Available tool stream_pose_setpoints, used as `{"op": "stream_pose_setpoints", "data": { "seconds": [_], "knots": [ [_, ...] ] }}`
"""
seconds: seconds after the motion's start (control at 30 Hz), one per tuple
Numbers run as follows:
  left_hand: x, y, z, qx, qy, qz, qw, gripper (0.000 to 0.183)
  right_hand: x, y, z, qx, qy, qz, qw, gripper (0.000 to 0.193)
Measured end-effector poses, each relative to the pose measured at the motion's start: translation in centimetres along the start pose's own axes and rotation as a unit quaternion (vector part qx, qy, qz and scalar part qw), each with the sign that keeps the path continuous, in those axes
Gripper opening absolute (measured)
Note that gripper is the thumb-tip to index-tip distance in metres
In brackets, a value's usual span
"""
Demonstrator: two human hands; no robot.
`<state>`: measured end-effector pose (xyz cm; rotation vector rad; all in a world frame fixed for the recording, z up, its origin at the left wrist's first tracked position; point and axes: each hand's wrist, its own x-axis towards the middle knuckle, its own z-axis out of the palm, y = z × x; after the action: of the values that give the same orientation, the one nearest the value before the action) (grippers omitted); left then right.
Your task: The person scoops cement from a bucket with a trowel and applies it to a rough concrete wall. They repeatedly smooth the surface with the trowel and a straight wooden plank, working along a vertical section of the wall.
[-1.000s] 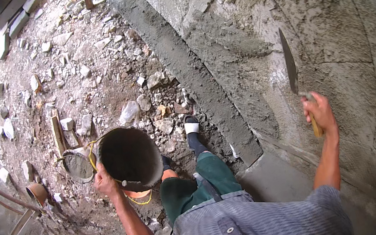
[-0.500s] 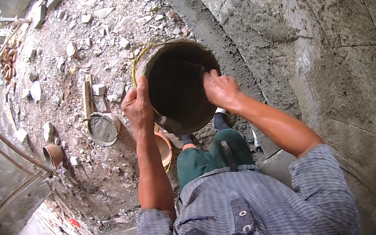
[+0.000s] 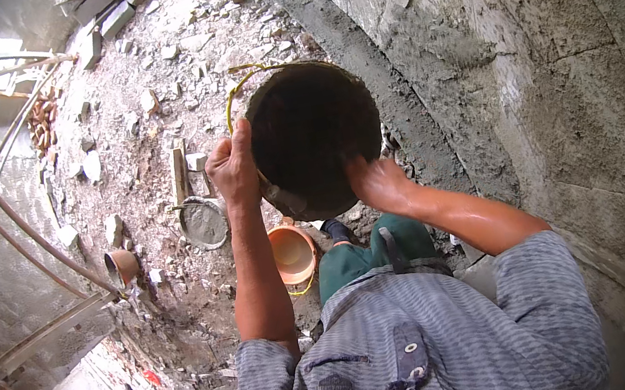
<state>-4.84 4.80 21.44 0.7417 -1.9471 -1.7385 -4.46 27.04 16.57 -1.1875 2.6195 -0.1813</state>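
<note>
Grey-crusted at the lip and deep in shadow inside, the big bucket (image 3: pixel 297 127) fills the middle here, mouth turned up at us, seemingly held clear of the rubble ground (image 3: pixel 132 155) in front of the green shorts (image 3: pixel 413 244). Left hand (image 3: pixel 233 165) has it, gripping the near-left side, thumb up along the rim beside the yellow handle (image 3: pixel 230 103). Right hand (image 3: pixel 378 184) is over the lower right edge, fingertips lost in the dark; whether they are closed on anything, I cannot tell. How will it handle? Stiff-walled, I'd judge, hardly fragile, and heavy on one arm if mortar sits at the bottom, which the shadow hides; damp grit could make that lip slippery. Rim or handle is the hold to take, best with a second support underneath. Now the edges: on the right, the mortar ledge (image 3: pixel 333 22) passes close beside the bucket in this view, with the rough wall (image 3: pixel 571 110) beyond it, so a swing that way looks tight. More room leftward over the rubble, but mind the low traffic: an orange tub (image 3: pixel 290 242) just beside the left forearm, and a small pail of grey mortar (image 3: pixel 204 225) on its other side.
</note>
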Motion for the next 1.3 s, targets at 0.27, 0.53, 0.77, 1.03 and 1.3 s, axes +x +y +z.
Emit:
{"op": "stream_pose_setpoints", "data": {
  "seconds": [0.27,0.53,0.77,1.03,1.3],
  "knots": [
    [-1.7,1.8,2.3,0.14,0.008,0.076,0.987,0.046,4.2,0.0,1.5,0.044,-0.068,0.19,0.978,0.027],
    [-1.6,-0.6,-0.1,0.076,0.005,0.046,0.996,0.047,1.5,0.0,1.6,0.072,-0.044,0.142,0.986,0.035],
    [-1.2,-1.3,-0.2,0.079,0.029,0.061,0.995,0.049,-1.8,-0.4,0.8,0.134,-0.08,0.063,0.986,0.025],
    [-3.1,2.5,2.7,0.229,-0.008,0.15,0.962,0.043,4.7,5.0,-2.7,-0.032,-0.016,0.165,0.986,0.019],
    [-2.0,5.0,1.4,0.059,-0.05,0.139,0.987,0.042,0.6,3.0,-1.0,0.122,-0.042,0.087,0.988,0.023]
  ]
}}
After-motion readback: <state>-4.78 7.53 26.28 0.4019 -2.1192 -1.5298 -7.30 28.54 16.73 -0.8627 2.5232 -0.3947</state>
